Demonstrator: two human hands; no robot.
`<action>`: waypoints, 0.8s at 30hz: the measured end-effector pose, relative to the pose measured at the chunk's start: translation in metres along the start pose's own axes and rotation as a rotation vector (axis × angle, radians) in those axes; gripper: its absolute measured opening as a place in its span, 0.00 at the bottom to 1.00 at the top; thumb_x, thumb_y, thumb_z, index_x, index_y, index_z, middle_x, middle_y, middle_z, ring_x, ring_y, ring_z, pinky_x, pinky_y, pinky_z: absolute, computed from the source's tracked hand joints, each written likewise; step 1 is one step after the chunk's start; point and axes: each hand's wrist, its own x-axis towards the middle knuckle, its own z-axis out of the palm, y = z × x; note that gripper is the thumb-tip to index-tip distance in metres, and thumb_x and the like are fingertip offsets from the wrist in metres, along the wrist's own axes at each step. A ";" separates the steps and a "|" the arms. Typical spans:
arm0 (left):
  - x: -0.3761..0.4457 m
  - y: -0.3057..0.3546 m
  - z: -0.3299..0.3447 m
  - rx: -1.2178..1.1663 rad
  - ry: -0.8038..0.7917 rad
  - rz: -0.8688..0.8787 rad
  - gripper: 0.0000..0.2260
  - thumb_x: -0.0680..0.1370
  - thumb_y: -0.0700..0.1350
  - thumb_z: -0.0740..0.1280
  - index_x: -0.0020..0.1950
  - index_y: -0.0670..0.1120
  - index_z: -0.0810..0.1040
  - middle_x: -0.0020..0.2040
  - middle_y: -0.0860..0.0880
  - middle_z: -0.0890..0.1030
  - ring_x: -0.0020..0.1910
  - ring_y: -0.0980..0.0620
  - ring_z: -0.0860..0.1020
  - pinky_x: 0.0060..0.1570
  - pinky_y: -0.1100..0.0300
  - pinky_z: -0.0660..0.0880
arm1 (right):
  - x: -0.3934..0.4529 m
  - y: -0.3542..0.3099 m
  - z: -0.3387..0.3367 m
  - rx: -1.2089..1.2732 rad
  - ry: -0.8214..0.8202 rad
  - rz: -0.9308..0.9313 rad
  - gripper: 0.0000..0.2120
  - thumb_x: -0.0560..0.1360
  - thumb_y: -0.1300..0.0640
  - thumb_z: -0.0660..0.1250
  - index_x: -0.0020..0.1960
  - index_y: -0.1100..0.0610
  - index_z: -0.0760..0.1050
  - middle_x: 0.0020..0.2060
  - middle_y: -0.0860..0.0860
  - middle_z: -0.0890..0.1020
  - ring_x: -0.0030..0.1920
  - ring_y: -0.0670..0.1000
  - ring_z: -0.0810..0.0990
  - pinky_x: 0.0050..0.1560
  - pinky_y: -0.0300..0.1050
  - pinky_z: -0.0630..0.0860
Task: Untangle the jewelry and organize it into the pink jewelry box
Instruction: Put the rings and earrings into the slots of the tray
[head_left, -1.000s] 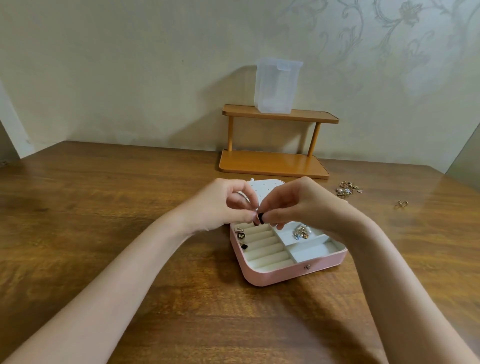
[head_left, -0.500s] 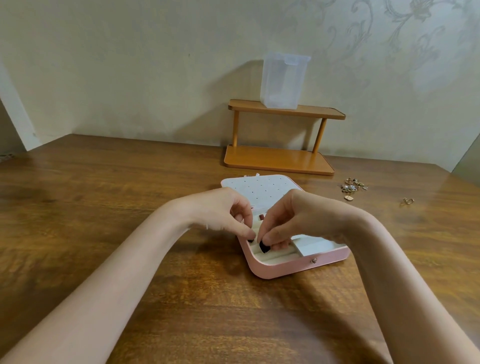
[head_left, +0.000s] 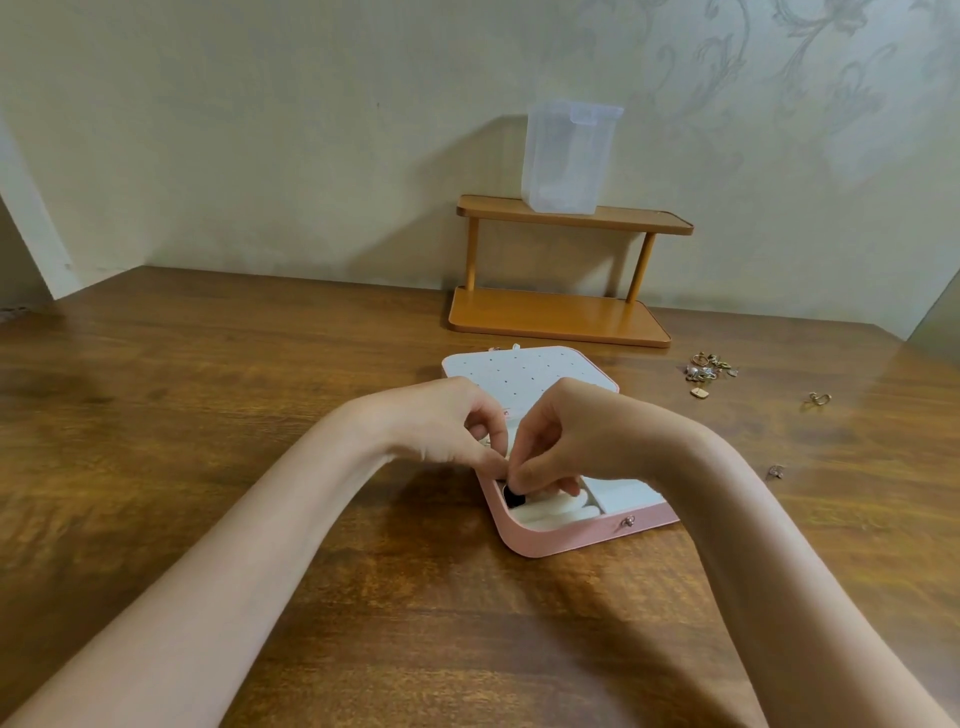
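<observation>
The pink jewelry box lies open on the wooden table, its white dotted lid folded back. Both hands hover over its white ring rolls. My right hand pinches a small black-stoned piece at the front left corner of the rolls. My left hand has its fingers curled, fingertips meeting the right hand's at that same piece. Most of the box's compartments are hidden under the hands. A tangled heap of gold jewelry lies on the table to the right of the box.
A wooden two-tier shelf stands against the wall behind the box, with a clear plastic container on top. A loose gold piece and a small piece lie on the table at the right.
Both hands have dropped from above the box down onto the ring rolls, carrying the black-stoned piece to the front left corner. The view has tilted slightly.
</observation>
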 end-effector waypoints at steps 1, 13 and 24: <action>0.000 0.001 0.000 -0.001 0.000 -0.001 0.04 0.73 0.48 0.71 0.42 0.50 0.79 0.34 0.52 0.69 0.35 0.55 0.66 0.35 0.61 0.63 | 0.001 -0.001 0.000 -0.020 0.009 0.007 0.03 0.70 0.60 0.73 0.42 0.59 0.83 0.37 0.56 0.84 0.29 0.44 0.76 0.33 0.36 0.73; -0.001 0.001 0.001 -0.023 -0.007 0.000 0.04 0.73 0.48 0.72 0.42 0.50 0.79 0.34 0.51 0.68 0.34 0.54 0.65 0.33 0.62 0.63 | 0.005 -0.015 0.008 -0.269 0.071 0.043 0.05 0.71 0.59 0.72 0.45 0.61 0.82 0.32 0.50 0.81 0.26 0.42 0.77 0.31 0.30 0.74; 0.008 0.006 0.003 -0.153 0.217 0.145 0.06 0.73 0.50 0.71 0.39 0.49 0.78 0.33 0.56 0.75 0.30 0.64 0.69 0.34 0.70 0.66 | -0.011 0.053 -0.056 -0.156 0.641 0.214 0.06 0.74 0.66 0.67 0.44 0.61 0.83 0.37 0.56 0.84 0.37 0.52 0.81 0.42 0.42 0.77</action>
